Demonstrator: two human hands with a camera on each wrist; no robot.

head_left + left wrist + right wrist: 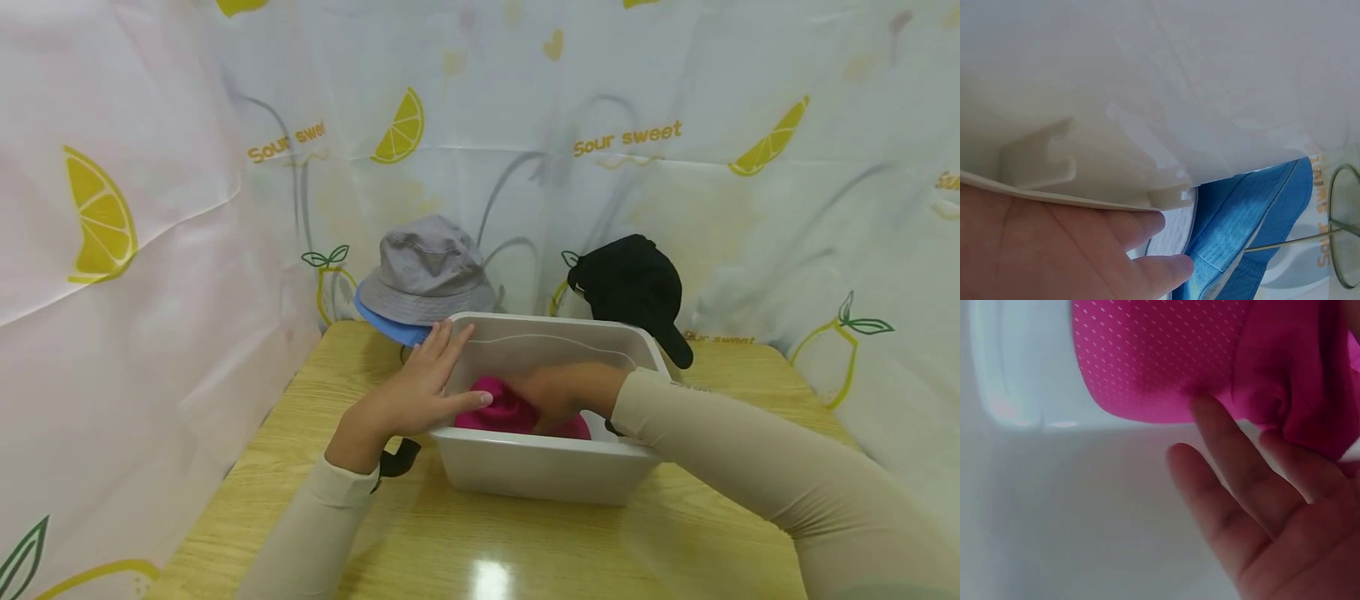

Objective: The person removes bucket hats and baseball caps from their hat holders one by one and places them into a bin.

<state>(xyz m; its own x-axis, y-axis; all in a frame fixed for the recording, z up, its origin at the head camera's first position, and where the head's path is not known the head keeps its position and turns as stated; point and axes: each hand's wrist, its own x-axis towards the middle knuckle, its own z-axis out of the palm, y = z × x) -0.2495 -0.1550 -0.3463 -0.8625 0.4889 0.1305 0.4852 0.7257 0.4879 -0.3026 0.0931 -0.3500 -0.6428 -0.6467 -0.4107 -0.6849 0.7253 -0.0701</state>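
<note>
My left hand [420, 392] rests on the left rim of a white plastic bin [532, 471], its fingers straight and spread. In the left wrist view, the fingers [1160, 269] lie along the rim. My right hand [558, 392] reaches down into the bin, blurred in the head view, over a bright pink hat [495, 396]. The right wrist view shows its fingers [1254, 487] spread, with fingertips at the edge of the hat's dotted fabric [1160, 362]. Creases run through the cloth beside them. Most of the thumb is hidden there.
Behind the bin at left, a grey bucket hat [431, 258] sits over a blue hat [390, 325]. A black cap [633, 279] hangs at the back right. A wire loop [1341, 228] shows beside the blue hat. Printed cloth [525, 75] backs the wooden table [397, 542].
</note>
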